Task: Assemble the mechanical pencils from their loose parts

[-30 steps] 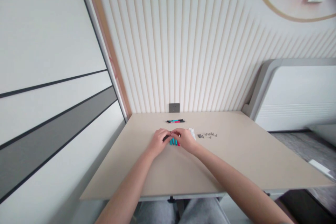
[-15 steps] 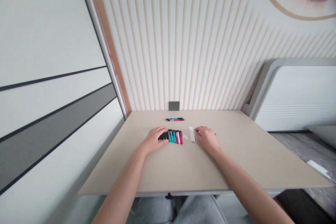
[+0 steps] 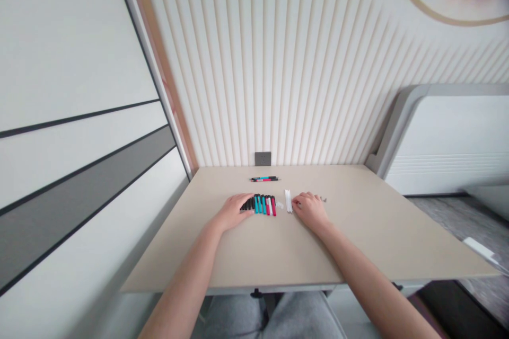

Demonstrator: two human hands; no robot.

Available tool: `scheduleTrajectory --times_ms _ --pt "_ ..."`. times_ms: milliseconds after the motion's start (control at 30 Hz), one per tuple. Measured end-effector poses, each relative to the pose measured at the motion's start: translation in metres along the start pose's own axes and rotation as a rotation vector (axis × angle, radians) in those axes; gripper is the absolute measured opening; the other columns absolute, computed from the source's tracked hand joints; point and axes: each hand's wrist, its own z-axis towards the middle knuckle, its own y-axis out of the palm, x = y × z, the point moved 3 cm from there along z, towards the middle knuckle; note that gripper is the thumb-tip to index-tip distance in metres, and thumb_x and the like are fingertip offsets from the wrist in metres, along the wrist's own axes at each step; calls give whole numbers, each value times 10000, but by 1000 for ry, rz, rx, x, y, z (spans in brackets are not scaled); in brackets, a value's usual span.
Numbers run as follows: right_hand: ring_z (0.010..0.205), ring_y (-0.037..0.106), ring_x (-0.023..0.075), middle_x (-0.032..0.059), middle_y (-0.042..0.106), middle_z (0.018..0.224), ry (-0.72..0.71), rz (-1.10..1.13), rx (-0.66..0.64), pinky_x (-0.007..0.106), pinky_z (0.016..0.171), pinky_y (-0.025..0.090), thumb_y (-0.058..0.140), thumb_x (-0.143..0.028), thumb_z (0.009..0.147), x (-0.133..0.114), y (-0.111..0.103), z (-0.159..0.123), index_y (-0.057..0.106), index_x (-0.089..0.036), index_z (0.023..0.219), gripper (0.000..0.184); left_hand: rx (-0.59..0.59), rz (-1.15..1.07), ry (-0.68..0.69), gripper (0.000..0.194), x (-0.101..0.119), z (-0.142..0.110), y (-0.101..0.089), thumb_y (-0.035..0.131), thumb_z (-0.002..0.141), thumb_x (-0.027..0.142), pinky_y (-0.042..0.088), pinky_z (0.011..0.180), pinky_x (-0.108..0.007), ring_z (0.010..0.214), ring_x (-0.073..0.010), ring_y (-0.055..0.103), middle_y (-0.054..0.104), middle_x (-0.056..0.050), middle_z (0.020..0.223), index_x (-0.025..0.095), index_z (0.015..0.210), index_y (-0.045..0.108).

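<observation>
Black tubes (image 3: 248,204) lie within the wide left hand (image 3: 231,212); right hand (image 3: 311,208), grip unclear.

Looks like a home bedroom: grey-edged headboard (image 3: 449,127), desk (image 3: 274,254), fluted wall panelling (image 3: 274,63)

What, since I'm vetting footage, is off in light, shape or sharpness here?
Head view: soft light, no harsh glare on the table; head view: the wall ribs fan outward, likely lens stretch; head view: grey bits beside the right hand are too small and soft to make out.
</observation>
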Motion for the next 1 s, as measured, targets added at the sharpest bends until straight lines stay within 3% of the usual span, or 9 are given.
scheduleTrajectory --times_ms 433,700,833,1000 --pt "889 596 225 74 707 875 29 -22 35 312 763 337 527 -189 881 -2 1 0 715 -209 794 208 -19 28 4 354 0 3 2 630 891 323 401 1051 -415 1209 -246 562 635 -57 1291 284 1242 616" --pt "981 575 216 79 680 1029 89 8 106 329 850 342 432 -250 959 3 -5 1 681 -201 1004 258 -26 34 20 335 0 1 2 605 910 306 410 1034 -395 1184 -235 575 652 -50 1258 277 1244 603" --pt "1035 565 234 95 669 1076 88 0 82 347 874 356 411 -246 971 3 -3 18 676 -188 1030 277 -26 39 21 331 -1 1 2 629 895 342 420 1016 -392 1174 -246 581 654 -57 1250 268 1217 617" --pt "1069 575 209 70 665 1108 -23 -6 -36 328 924 405 497 -206 945 -11 9 64 679 -217 1080 227 -31 42 29 334 -2 2 1 650 879 363 423 1010 -380 1155 -243 590 662 -45 1235 271 1200 623"
